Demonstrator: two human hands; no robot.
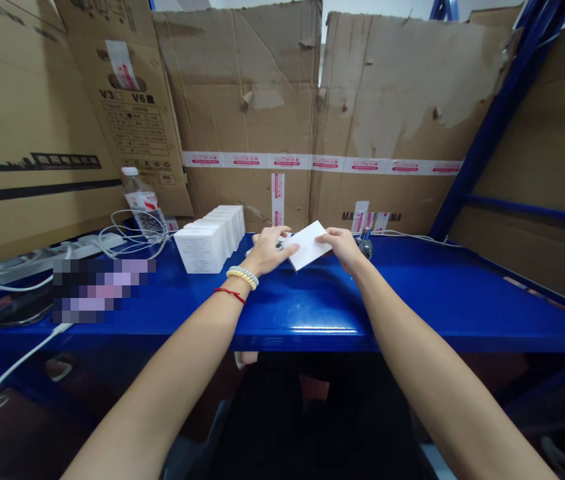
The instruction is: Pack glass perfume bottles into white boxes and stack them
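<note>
A flat white box (311,244) is held tilted just above the blue tabletop, between my two hands. My right hand (343,247) pinches its right end, thumb on top. At the box's left end is my left hand (268,251), fingers bent and thumb against the near corner. A small dark patch shows beside the left fingers, too little of it to name. Left of my left hand stands a row of similar white boxes (201,250), packed face to face, with fine print on the front one. Just beyond my right hand sits a small dark object (365,245), its kind unclear.
A plastic bottle (143,203), looped white cable (127,247) and a power strip (75,250) stand at the back left. A phone-like dark slab (17,312) lies by the left edge. Cardboard sheets (247,120) wall the back; a blue post (497,127) rises at right.
</note>
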